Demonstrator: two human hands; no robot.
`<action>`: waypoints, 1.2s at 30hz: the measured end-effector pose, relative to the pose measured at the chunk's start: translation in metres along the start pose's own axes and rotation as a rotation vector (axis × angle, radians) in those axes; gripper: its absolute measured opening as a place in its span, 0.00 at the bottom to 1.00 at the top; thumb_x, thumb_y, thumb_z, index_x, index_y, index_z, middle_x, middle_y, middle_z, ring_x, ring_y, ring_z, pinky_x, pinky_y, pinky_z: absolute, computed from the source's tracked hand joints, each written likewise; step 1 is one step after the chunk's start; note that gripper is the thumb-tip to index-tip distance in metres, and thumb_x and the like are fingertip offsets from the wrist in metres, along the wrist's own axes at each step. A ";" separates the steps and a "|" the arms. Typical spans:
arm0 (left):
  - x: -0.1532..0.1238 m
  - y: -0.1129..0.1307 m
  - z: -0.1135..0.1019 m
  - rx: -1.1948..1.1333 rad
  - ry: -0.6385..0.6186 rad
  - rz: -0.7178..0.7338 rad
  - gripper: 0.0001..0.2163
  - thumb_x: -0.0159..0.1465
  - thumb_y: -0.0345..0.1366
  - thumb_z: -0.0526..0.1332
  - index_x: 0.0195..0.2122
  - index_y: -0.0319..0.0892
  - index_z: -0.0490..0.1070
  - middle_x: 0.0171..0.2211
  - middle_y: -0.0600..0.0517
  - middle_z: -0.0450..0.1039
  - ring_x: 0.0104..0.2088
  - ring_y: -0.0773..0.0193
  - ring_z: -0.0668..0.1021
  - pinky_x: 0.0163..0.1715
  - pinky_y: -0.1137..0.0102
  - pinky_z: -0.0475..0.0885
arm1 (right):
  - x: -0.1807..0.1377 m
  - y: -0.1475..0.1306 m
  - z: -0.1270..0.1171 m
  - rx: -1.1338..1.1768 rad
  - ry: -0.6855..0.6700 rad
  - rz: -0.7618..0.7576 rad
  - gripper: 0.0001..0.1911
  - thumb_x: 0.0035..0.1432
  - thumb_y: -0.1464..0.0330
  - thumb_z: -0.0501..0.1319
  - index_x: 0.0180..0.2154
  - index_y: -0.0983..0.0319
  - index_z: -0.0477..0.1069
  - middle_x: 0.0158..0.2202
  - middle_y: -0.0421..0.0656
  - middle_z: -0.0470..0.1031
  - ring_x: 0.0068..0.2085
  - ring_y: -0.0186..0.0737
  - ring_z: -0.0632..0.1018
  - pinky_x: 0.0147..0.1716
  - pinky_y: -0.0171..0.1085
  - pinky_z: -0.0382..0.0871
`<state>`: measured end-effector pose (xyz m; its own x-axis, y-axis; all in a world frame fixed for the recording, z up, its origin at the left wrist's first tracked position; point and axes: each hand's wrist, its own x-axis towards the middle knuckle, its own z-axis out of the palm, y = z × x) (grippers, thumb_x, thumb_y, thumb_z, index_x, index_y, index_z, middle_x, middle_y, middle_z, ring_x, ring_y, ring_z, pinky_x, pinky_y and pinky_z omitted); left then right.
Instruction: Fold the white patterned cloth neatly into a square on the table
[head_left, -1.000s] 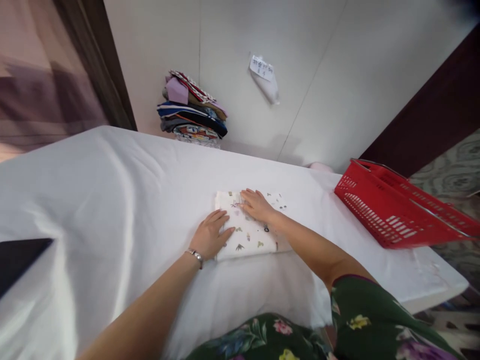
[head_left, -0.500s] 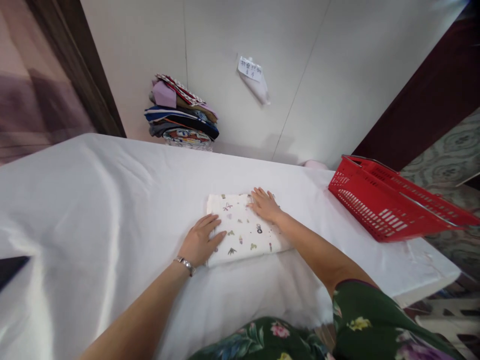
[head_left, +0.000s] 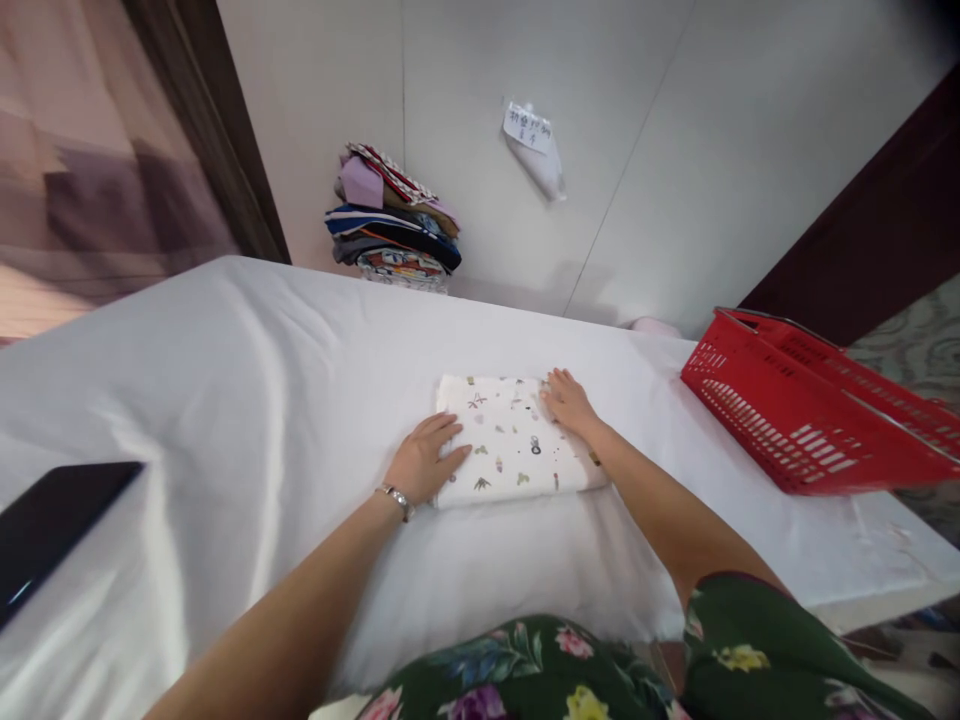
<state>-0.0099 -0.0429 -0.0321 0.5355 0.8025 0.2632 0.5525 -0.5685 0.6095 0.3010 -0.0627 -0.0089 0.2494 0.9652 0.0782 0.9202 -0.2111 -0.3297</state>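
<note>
A folded white cloth [head_left: 517, 440] with small printed figures lies flat on the white-covered table. My left hand [head_left: 426, 460], a bracelet at its wrist, rests on the cloth's left edge with the fingers stretched out and the thumb on top. On the far right corner of the cloth lies my right hand [head_left: 570, 402], its fingers extended over the edge. Both palms press down without gripping. The cloth's lower layers are hidden beneath its top face.
A red plastic basket [head_left: 810, 420] stands at the table's right end. Beyond the far edge is a stack of folded fabrics [head_left: 394, 220] against the wall. A dark flat object [head_left: 64, 520] lies at the left. A handwritten label [head_left: 528, 128] hangs on the wall.
My right hand has slid rightward over the cloth to its far right corner. The left hand stays at the left edge. The view has shifted left, showing more of the dark object.
</note>
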 end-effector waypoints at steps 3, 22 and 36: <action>0.000 0.000 0.002 -0.019 0.022 -0.006 0.20 0.59 0.48 0.54 0.47 0.43 0.70 0.55 0.52 0.64 0.58 0.60 0.62 0.59 0.63 0.58 | -0.022 0.014 -0.007 0.202 0.047 0.185 0.31 0.57 0.59 0.53 0.60 0.64 0.54 0.62 0.45 0.49 0.62 0.42 0.52 0.61 0.41 0.45; 0.000 0.013 -0.015 -0.083 -0.004 -0.498 0.24 0.58 0.48 0.53 0.54 0.43 0.61 0.44 0.50 0.72 0.40 0.60 0.76 0.43 0.66 0.69 | -0.082 0.040 -0.034 0.891 -0.241 0.607 0.38 0.51 0.55 0.62 0.59 0.62 0.54 0.50 0.51 0.67 0.42 0.42 0.75 0.31 0.35 0.72; 0.003 0.033 -0.004 -0.097 -0.088 -0.533 0.23 0.55 0.48 0.57 0.51 0.45 0.63 0.43 0.51 0.72 0.39 0.61 0.75 0.40 0.68 0.69 | -0.068 0.081 -0.032 1.030 -0.098 0.511 0.40 0.46 0.64 0.66 0.60 0.59 0.54 0.36 0.45 0.74 0.31 0.38 0.76 0.28 0.33 0.72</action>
<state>0.0072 -0.0589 -0.0081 0.2513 0.9542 -0.1621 0.7030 -0.0648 0.7082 0.3682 -0.1503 -0.0111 0.4558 0.8207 -0.3446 0.0249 -0.3988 -0.9167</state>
